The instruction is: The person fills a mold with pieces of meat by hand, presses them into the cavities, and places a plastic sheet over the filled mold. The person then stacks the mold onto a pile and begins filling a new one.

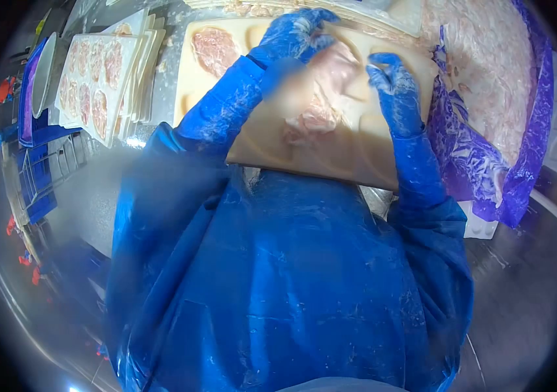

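Your left hand and right hand hold apart over the moulded tray; left's grip unclear; right loosely curled, seemingly empty; raw meat mid-tray; tipping the tray might spill it.

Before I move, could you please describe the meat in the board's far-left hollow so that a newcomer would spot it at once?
Start with the large cream board beyond the blue apron. In its far-left corner, left of the left hand, lies the pink meat. Unlike the loose meat mid-board, it sits neatly within one oval hollow.
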Tool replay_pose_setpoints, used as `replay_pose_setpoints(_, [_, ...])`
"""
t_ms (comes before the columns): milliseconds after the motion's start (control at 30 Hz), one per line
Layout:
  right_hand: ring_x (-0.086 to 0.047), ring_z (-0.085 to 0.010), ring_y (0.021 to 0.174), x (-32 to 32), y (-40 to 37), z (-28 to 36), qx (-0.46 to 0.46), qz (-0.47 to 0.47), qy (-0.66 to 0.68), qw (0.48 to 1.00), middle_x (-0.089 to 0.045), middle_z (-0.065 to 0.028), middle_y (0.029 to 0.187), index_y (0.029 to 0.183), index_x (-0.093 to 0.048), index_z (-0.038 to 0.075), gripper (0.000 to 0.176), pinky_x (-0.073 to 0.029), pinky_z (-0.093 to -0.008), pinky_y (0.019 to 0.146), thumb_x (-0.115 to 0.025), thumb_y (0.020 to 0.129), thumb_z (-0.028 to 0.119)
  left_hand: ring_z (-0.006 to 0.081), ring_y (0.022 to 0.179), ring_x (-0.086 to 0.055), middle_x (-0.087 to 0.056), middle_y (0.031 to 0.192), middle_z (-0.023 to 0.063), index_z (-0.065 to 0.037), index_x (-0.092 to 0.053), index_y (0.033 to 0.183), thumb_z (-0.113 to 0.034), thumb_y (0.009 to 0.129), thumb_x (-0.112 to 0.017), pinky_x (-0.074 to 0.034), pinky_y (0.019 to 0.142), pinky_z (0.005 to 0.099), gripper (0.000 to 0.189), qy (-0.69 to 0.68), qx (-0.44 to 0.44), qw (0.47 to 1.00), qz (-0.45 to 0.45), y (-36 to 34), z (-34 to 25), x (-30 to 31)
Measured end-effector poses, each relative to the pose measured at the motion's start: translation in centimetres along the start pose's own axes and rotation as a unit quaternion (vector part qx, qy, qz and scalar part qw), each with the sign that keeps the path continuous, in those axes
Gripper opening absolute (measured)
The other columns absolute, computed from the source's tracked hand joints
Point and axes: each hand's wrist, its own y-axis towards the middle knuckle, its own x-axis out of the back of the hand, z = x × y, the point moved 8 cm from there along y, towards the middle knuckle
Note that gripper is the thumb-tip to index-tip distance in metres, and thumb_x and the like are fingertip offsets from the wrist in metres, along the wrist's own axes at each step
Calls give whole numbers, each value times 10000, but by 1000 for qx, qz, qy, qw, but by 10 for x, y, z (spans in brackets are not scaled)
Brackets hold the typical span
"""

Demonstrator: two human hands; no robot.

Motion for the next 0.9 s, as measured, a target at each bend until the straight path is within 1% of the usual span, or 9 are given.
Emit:
replay_pose_setpoints(100, [-548, -120, 839, 10, 10, -6, 94, -86, 41, 991, -599, -27, 916, 1067, -633, 71, 162, -487, -262, 749, -669, 911, 48, 297, 1104, -621, -677, 1155, 119, -118, -682, 1171, -134, 867, -705, -488, 971, 406, 305, 189, -201, 958, -80, -11, -25, 7])
replay_pose_setpoints(167, [-564, -170, 922, -8, -2, 47, 286, -91, -190, 935, -596, -44, 974, 1094, -624, 93, 224, -491, -294, 833, -661, 889, 12, 323, 1155, -572, -662, 1185, 99, -133, -690, 1170, -113, 847, -677, -460, 1001, 435, 324, 189, -184, 964, -41, -16, -1, -4])
replay_pose_setpoints(233, [-578, -222, 998, -35, 4, 4, 163, -2, -12, 987, -596, -61, 1029, 1066, -642, 118, 214, -476, -355, 917, -634, 862, 51, 298, 1158, -578, -663, 1200, 76, -149, -697, 1169, -110, 850, -654, -465, 989, 430, 324, 259, -243, 934, -27, -23, 5, -13])
replay_pose_setpoints(300, [-574, -266, 1025, -64, -11, 23, 311, 35, -371, 874, -606, -55, 1054, 1024, -649, 135, 189, -463, -409, 940, -602, 840, 136, 284, 1188, -569, -665, 1212, 57, -163, -704, 1160, -83, 838, -633, -446, 1030, 442, 339, 247, -251, 936, -14, -24, 11, -12])
replay_pose_setpoints(467, [-558, -259, 1035, -30, -20, 18, 194, 103, -466, 857, -611, -61, 1065, 1106, -668, 167, 306, -456, -406, 910, -571, 817, 188, 287, 1253, -544, -657, 1248, 59, -168, -690, 1186, -36, 783, -624, -376, 1130, 470, 429, 317, -263, 911, -16, -27, 2, -8])
replay_pose_setpoints(700, [-536, -222, 1194, -61, -9, 4, 271, 116, -433, 852, -621, -43, 1212, 1218, -641, 146, 367, -378, -381, 1085, -535, 867, 132, 345, 1229, -544, -617, 1284, 110, -112, -654, 1206, -54, 777, -633, -421, 1077, 450, 433, 292, -280, 914, -17, -47, 8, -20])
replay_pose_setpoints(767, [-502, -198, 1266, -45, 15, -9, 263, 77, -349, 896, -608, -26, 1285, 1216, -657, 160, 354, -301, -384, 1159, -512, 898, 107, 331, 1219, -552, -618, 1282, 119, -87, -647, 1223, -59, 762, -633, -443, 1050, 446, 462, 251, -248, 936, -8, -73, -8, -38])
replay_pose_setpoints(833, [-501, -217, 1263, -45, 27, 13, 396, 41, -425, 813, -612, -44, 1293, 1190, -674, 151, 326, -308, -369, 1156, -533, 902, 95, 321, 1221, -551, -621, 1286, 122, -60, -633, 1247, -47, 785, -616, -451, 1038, 426, 462, 44, -88, 991, 90, -89, -33, -61])
replay_pose_setpoints(900, [-520, -235, 1240, -48, 34, 27, 411, 75, -468, 779, -614, -74, 1304, 1153, -685, 132, 283, -317, -371, 1136, -567, 897, 104, 322, 1189, -572, -618, 1300, 127, -29, -637, 1230, -33, 835, -594, -474, 1013, 403, 397, 169, -253, 950, 68, -94, -63, -67])
